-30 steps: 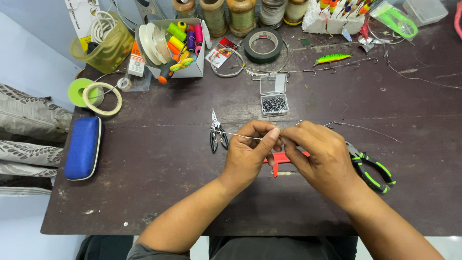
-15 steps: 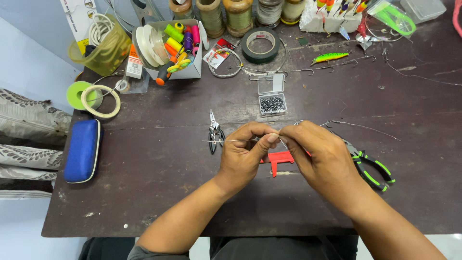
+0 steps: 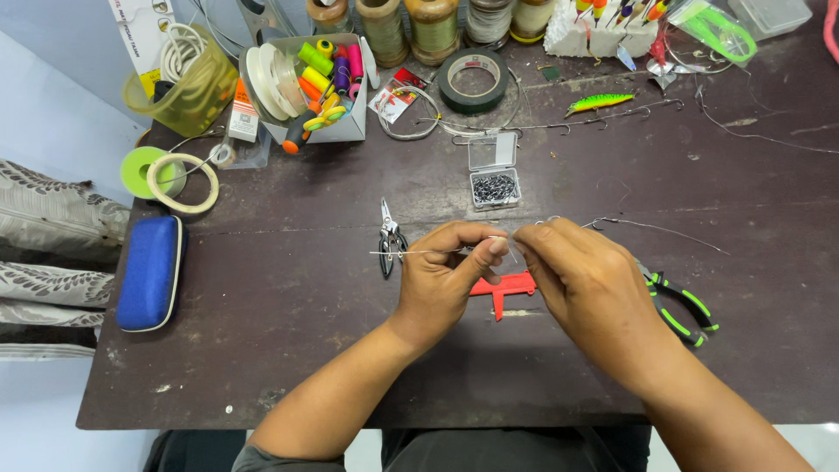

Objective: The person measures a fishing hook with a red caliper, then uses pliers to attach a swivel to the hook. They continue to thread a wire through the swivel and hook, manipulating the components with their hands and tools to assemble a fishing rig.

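Note:
Both my hands meet over the middle of a dark table (image 3: 288,350). My left hand (image 3: 446,280) pinches a thin steel wire (image 3: 398,253) whose free end sticks out to the left. My right hand (image 3: 585,280) pinches the same wire just to the right, and the wire trails off past it (image 3: 664,229). A red plastic tool (image 3: 504,288) lies on the table under my hands. Small silver pliers (image 3: 389,238) rest left of my left hand. Green-handled pliers (image 3: 686,308) lie right of my right wrist.
A small open clear box of dark hooks (image 3: 494,185) sits just beyond my hands. A blue case (image 3: 150,273) lies at the left edge, with tape rolls (image 3: 182,182) behind it. Spools, a box of bobbins (image 3: 315,83), black tape (image 3: 473,80) and a green lure (image 3: 599,103) crowd the back.
My hands stay together on the wire; the fingers have shifted slightly and the wire's left end now shows more clearly. Nothing else on the table has moved.

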